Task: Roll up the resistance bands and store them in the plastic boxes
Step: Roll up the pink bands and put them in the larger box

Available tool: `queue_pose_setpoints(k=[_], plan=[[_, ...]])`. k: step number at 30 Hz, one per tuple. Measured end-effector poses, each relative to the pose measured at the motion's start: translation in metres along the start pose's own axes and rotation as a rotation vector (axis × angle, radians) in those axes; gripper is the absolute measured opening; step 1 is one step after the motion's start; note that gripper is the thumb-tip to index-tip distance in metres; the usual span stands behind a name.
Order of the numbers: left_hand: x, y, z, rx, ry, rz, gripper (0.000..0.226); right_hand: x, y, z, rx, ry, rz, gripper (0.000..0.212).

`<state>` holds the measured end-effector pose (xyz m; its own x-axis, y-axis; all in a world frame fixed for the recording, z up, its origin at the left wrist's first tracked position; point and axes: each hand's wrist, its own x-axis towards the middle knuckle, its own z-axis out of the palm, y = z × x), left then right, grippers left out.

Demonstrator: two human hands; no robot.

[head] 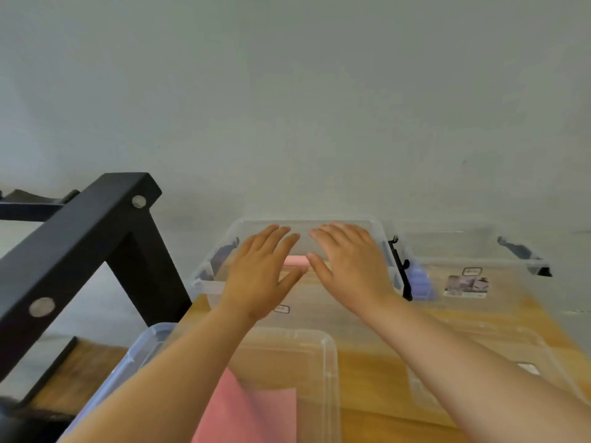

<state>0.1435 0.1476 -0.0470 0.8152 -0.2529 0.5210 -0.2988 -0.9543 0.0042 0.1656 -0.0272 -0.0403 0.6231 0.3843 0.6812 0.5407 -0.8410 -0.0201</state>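
Note:
A clear plastic box [204,284] stands on the wooden table against the wall. Inside it lies a rolled pink band [295,261], seen between my two hands. My left hand [262,273] and my right hand [348,263] hover flat over the box with fingers straight, holding nothing. A second clear box [479,266] stands to the right, with a rolled purple band [422,282] inside. A flat pink band [252,414] lies under a clear lid [319,353] near me.
A black metal frame [80,251] with bolts rises at the left, close to the first box. Another clear lid [479,362] lies on the wooden table [367,378] at the right. A plain wall stands just behind the boxes.

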Motion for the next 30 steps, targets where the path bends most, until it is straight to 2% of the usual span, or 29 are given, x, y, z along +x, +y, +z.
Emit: queue_pose_setpoints(k=[5,10,13,16,19,23,30], plan=[[-0.026,0.014,-0.006,0.083,0.032,0.123,0.063,-0.029,-0.004,-0.017,-0.044,-0.010,-0.076,0.048],[-0.056,0.045,-0.036,-0.036,0.018,0.041,0.079,-0.081,-0.019,-0.059,-0.069,-0.060,-0.133,0.046],[-0.091,0.075,-0.061,-0.113,-0.040,0.042,0.063,-0.124,-0.036,-0.096,-0.023,-0.173,-0.124,0.043],[-0.129,0.101,-0.088,-0.152,-0.085,0.069,0.058,-0.166,-0.049,-0.129,-0.077,-0.192,-0.088,0.037],[-0.164,0.123,-0.111,-0.138,-0.205,0.089,0.056,-0.210,-0.056,-0.155,-0.132,-0.280,-0.018,0.032],[-0.201,0.147,-0.122,-0.161,-0.414,0.088,0.051,-0.260,-0.056,-0.179,-0.113,-0.538,0.128,0.033],[-0.230,0.165,-0.091,-0.309,-0.585,-0.005,0.037,-0.295,-0.063,-0.174,-0.056,-0.709,0.198,0.038]])
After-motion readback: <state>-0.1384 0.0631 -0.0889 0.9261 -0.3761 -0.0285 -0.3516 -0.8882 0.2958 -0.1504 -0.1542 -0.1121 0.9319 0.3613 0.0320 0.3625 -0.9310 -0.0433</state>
